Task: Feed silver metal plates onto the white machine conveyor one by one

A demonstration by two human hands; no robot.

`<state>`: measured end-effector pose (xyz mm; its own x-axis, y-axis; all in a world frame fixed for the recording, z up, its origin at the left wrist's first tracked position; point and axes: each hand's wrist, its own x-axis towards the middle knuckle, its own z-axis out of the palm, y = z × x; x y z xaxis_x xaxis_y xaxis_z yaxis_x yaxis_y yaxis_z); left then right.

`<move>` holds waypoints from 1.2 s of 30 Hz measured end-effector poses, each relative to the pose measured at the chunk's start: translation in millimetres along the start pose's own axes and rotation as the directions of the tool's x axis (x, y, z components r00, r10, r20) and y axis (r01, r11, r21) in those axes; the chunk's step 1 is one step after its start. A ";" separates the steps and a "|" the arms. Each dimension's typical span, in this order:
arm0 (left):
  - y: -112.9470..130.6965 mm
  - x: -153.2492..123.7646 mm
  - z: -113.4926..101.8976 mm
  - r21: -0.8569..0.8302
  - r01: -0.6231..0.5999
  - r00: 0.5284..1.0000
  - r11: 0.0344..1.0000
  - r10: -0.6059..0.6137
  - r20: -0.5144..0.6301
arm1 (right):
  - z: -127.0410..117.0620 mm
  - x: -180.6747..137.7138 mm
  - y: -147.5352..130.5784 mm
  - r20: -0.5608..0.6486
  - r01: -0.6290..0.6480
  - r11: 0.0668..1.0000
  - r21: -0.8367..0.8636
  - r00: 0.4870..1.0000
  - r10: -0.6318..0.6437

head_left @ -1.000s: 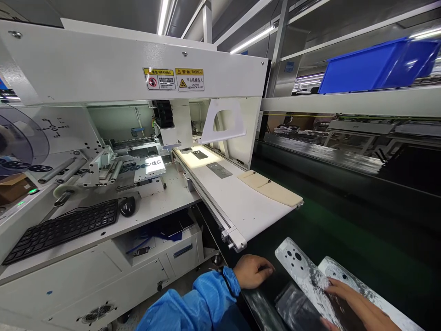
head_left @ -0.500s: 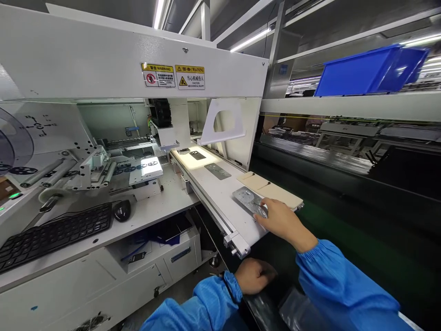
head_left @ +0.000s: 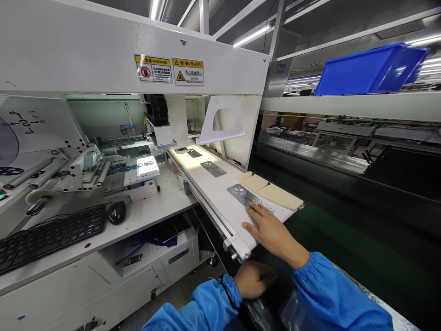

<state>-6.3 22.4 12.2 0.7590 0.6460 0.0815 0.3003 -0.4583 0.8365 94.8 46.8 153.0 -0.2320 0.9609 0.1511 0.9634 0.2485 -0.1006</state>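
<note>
A cream-coloured flat board with a curved outer edge and two small dark knobs (head_left: 275, 192) lies just beyond the right hand (head_left: 268, 226), along the right border of the white conveyor belt (head_left: 220, 202), and bounds the space on that side. Left of the right hand runs the belt's silver metal side rail (head_left: 210, 216), ending in a white block near the left hand. Farther ahead of both hands, a white metal bracket with a large cut-out (head_left: 209, 123) hangs over the belt inside the big white machine housing (head_left: 103, 46), which bears two yellow-and-white warning labels. Well to the left of the hands are a black keyboard (head_left: 51, 234) and a black mouse (head_left: 116, 213). To the right of the right hand stretches a dark green surface (head_left: 337, 234); well above it, a blue plastic bin (head_left: 361, 71) sits on a white beam.

The grey rectangular panel with round holes at one end (head_left: 239, 192) lies flat on the belt, directly in front of the right hand, its holed end pointing away. The right hand's fingers are lightly spread, resting over the nearer end, the thumb apart from them above the belt. A second grey panel (head_left: 213, 168) lies farther ahead, and a dark one (head_left: 195, 152) beyond that on the lit stretch. The left hand (head_left: 253, 280) is below the belt's near end, its fingers in shadow; I cannot tell whether they pinch anything.
</note>
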 end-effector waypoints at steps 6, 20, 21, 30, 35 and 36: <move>-0.9 0.3 -2.9 -0.034 -0.004 0.999 0.999 0.005 0.038 | -2.1 10.8 4.3 0.036 -0.006 1.000 0.020 0.999 0.005; 1.4 -0.1 -4.5 -0.053 0.000 0.999 0.999 0.003 0.042 | 4.4 23.3 9.2 -0.014 -0.019 0.998 0.064 1.000 0.020; 1.5 -0.2 -4.2 -0.055 -0.003 0.999 0.998 0.005 0.035 | 4.2 23.2 9.4 -0.025 -0.016 0.998 0.065 1.000 0.018; -0.7 0.1 -1.9 -0.038 -0.004 1.000 0.999 0.004 0.006 | -6.9 -40.3 19.4 -0.177 -0.013 0.995 0.097 0.984 0.030; -1.6 0.6 -3.9 0.047 0.005 1.000 0.999 -0.006 0.012 | -4.1 -141.8 57.4 -0.051 -0.248 0.933 0.260 0.961 0.270; -2.3 0.4 -3.5 0.049 0.007 1.000 0.999 -0.008 0.010 | -0.8 -163.8 64.5 -0.012 -0.301 0.915 0.270 0.949 0.316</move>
<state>-8.7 25.8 12.1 0.7623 0.6434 0.0698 0.3337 -0.4832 0.8094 195.1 -94.7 122.5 0.0856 0.9887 0.1231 0.9149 -0.0290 -0.4027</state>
